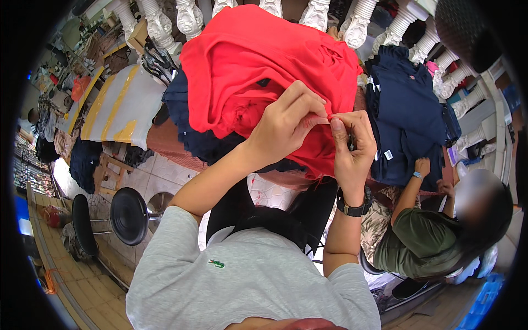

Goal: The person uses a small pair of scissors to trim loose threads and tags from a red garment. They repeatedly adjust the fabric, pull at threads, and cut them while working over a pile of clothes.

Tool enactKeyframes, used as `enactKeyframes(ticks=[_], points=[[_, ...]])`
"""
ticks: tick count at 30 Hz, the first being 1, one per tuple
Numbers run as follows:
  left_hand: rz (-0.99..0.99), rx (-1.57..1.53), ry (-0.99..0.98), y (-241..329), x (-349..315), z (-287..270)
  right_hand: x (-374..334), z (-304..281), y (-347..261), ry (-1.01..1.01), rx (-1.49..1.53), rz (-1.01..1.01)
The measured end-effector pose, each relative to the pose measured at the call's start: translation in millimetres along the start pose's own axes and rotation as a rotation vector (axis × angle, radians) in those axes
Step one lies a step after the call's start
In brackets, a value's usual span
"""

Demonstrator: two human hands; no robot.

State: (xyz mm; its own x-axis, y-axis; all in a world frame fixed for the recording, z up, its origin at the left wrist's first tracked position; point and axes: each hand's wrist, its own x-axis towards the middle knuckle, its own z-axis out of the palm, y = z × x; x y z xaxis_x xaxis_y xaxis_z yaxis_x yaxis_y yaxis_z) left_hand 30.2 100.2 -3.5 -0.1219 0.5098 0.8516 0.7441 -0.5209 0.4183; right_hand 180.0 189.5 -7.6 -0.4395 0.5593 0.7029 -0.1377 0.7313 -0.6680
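Observation:
A heap of bright red fabric (258,52), apparently a garment, lies bunched on the table in front of me. Over its near right side, my left hand (286,122) is closed in a pinch on a small edge of the red cloth. Fingertip to fingertip with it, my right hand (355,144) pinches the same edge. Something small and dark shows inside the curled right fingers, too hidden to name. Under the red heap, folded navy garments (190,137) stick out on the left and toward me.
A pile of navy garments (410,107) lies to the right, where a co-worker (423,236) sits with hands at its near edge. White balusters (190,19) line the far side. At left are a taped pale bundle (118,104) and a round black stool (129,215).

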Motion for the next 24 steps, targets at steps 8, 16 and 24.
enactKeyframes(ticks=[8,16,24], points=[[-0.112,-0.283,-0.007,-8.8,-4.5,-1.3,-34.0,9.5,-44.8,-0.005,0.345,0.268],[-0.084,-0.318,-0.027,-13.9,-6.8,-4.2,-31.5,26.9,-29.2,-0.157,0.664,0.716],[-0.097,-0.283,-0.065,-7.7,-5.4,-7.7,-25.1,33.1,-22.5,-0.092,0.716,0.682]])
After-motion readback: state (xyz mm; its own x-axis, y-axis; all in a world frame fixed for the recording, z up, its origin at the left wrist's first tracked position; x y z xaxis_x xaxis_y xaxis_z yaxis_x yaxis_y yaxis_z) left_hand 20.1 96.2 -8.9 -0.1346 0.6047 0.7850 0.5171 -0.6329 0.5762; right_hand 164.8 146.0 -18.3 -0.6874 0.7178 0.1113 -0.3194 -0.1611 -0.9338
